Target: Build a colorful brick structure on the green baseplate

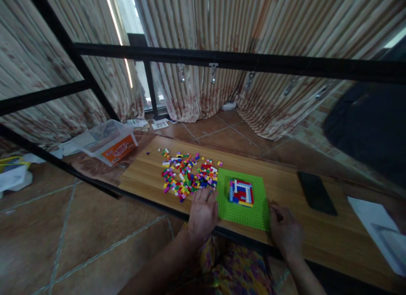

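A green baseplate lies on the wooden table, carrying a low square structure of toy bricks in red, blue, white and yellow. My left hand rests by the plate's left edge, palm down, its fingers slightly bent and apart at the near side of a loose pile of small coloured bricks. Its fingertips are partly hidden. At the plate's right edge my right hand is closed, thumb and fingers curled together. What it pinches, if anything, cannot be made out.
A black phone and a white paper lie to the right on the wooden table. A clear plastic box with an orange label stands beyond the left end. A black metal rail crosses before the curtains.
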`<act>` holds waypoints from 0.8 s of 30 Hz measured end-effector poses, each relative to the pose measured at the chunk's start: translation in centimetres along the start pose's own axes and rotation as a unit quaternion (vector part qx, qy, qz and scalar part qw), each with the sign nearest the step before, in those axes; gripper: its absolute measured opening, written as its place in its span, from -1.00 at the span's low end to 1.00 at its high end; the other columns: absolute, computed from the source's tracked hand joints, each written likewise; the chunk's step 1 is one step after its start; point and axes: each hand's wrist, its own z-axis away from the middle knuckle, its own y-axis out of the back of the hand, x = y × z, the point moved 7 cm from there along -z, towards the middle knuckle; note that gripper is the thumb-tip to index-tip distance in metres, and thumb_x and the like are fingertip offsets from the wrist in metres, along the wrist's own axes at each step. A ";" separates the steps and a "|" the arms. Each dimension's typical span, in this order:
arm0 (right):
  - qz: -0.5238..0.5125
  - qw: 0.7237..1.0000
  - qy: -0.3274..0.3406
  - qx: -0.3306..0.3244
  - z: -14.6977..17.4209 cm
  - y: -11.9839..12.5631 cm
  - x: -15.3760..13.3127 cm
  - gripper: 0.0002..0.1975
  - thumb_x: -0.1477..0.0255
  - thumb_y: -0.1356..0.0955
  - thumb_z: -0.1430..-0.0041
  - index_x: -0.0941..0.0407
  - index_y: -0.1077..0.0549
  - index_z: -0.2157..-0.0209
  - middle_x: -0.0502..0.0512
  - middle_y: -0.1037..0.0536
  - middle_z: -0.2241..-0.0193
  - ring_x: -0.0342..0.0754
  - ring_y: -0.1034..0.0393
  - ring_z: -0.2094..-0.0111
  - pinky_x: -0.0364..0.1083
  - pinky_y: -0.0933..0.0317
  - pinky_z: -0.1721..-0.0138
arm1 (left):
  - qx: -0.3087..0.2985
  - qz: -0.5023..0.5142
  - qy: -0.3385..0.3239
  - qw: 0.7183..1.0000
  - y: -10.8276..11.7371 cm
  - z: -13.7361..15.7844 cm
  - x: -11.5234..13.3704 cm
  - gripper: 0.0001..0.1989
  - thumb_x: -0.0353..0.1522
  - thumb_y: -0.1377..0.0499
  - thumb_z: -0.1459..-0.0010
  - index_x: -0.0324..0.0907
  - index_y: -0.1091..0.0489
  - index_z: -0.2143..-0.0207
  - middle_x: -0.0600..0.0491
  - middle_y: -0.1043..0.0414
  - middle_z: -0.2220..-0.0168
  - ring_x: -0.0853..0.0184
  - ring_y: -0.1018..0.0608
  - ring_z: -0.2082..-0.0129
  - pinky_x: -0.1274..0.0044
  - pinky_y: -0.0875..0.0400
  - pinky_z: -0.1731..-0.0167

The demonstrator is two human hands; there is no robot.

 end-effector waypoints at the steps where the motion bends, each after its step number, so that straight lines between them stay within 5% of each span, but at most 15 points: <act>1: 0.002 1.000 -0.001 0.002 0.0 0.0 0.0 -0.56 0.15 -0.16 -0.25 0.16 -0.52 0.28 0.23 -0.55 0.33 0.04 -0.39 0.38 -0.06 -0.18 0.38 | 0.015 -0.004 0.022 1.000 0.5 -0.2 -1.0 -0.70 -0.46 -0.06 -0.19 -0.16 -0.39 0.03 -0.08 -0.39 0.01 0.17 -0.40 0.04 0.28 -0.34 0.00; 8: 0.016 1.000 -0.024 0.001 0.0 0.2 0.1 -0.51 0.11 -0.14 -0.24 0.14 -0.53 0.27 0.24 -0.56 0.32 0.07 -0.40 0.38 -0.05 -0.16 0.42 | 0.036 -0.038 0.076 0.996 2.0 -3.2 -4.6 -0.73 -0.44 -0.09 -0.17 -0.17 -0.42 0.07 -0.05 -0.43 0.07 0.17 -0.41 0.05 0.31 -0.33 -0.02; 16: 0.011 0.999 -0.030 -0.010 0.0 0.2 -0.1 -0.50 0.09 -0.14 -0.25 0.14 -0.53 0.28 0.23 -0.55 0.32 0.05 -0.40 0.40 -0.05 -0.17 0.43 | -0.050 -0.116 0.018 0.992 -0.4 -7.3 -3.2 -0.77 -0.43 -0.07 -0.21 -0.21 -0.45 0.12 -0.09 -0.43 0.08 0.16 -0.40 0.06 0.32 -0.31 0.01; 24: 0.008 1.000 -0.022 -0.008 0.0 0.2 0.0 -0.52 0.11 -0.14 -0.25 0.14 -0.53 0.27 0.24 -0.56 0.32 0.08 -0.41 0.38 -0.04 -0.17 0.42 | -0.109 -0.156 0.076 0.979 -2.1 -8.9 -2.6 -0.77 -0.39 -0.06 -0.22 -0.28 -0.48 0.21 -0.16 -0.50 0.18 0.06 -0.45 0.07 0.27 -0.36 0.12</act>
